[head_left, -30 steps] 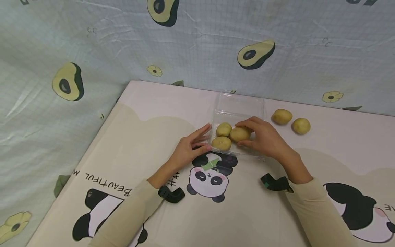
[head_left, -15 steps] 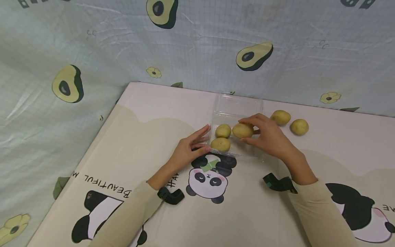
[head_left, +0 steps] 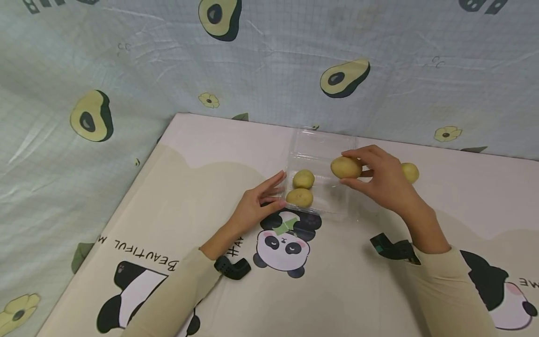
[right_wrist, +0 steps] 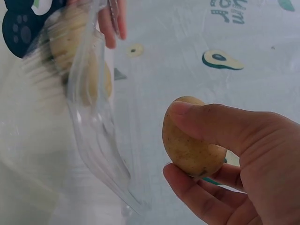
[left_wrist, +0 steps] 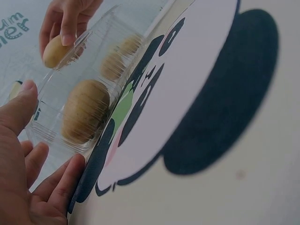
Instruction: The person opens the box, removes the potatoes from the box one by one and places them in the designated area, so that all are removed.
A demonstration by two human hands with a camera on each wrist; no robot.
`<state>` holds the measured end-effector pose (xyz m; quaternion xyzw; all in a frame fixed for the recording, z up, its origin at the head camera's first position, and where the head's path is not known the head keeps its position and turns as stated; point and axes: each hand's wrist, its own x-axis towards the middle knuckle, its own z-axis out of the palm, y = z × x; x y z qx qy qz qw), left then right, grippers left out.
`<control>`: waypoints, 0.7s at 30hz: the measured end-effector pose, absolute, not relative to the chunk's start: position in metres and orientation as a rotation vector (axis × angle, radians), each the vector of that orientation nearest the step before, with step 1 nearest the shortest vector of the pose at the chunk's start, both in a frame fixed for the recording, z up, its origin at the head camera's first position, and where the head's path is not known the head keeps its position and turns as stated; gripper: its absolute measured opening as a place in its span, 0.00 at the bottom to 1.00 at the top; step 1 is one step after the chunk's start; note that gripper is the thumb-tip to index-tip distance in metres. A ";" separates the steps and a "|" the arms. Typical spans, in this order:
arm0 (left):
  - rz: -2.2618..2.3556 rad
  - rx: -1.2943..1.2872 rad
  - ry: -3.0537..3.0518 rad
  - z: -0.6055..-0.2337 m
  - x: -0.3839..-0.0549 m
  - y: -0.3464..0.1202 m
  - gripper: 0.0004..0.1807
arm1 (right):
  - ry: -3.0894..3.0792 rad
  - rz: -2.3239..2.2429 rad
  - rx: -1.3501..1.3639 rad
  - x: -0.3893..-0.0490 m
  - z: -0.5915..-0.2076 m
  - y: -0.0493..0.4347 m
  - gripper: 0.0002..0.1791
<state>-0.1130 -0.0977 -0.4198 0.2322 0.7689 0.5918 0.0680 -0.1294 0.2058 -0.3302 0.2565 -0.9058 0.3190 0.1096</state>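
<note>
A clear plastic clamshell box (head_left: 328, 196) lies with its lid (head_left: 323, 142) folded back toward the wall. Two potatoes sit at its left side, a rounder potato (head_left: 303, 179) behind an oval potato (head_left: 300, 198). My left hand (head_left: 257, 201) rests with fairly straight fingers against the box's left wall; the left wrist view shows the fingertips (left_wrist: 75, 164) right at that wall. My right hand (head_left: 385, 180) pinches another potato (head_left: 346, 167) between thumb and fingers, held up over the box's right side. In the right wrist view this potato (right_wrist: 190, 138) hangs above the box edge.
One loose potato (head_left: 410, 172) lies on the table to the right, partly behind my right hand. A panda-printed cloth (head_left: 337, 281) covers the table. A curtain with avocado prints (head_left: 269, 70) hangs along the back and left edges.
My right hand has lifted the potato away from the other two and moved it right and up, now covering one loose potato in the head view. My left hand has stayed in place.
</note>
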 end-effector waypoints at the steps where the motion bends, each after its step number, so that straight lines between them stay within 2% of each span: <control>1: 1.784 0.701 2.316 -0.420 -0.113 -0.098 0.38 | -2.645 0.939 0.752 -0.129 -0.329 0.208 0.30; 21: 1.793 0.697 2.301 -0.418 -0.113 -0.097 0.38 | -2.545 0.983 0.505 -0.116 -0.317 0.248 0.32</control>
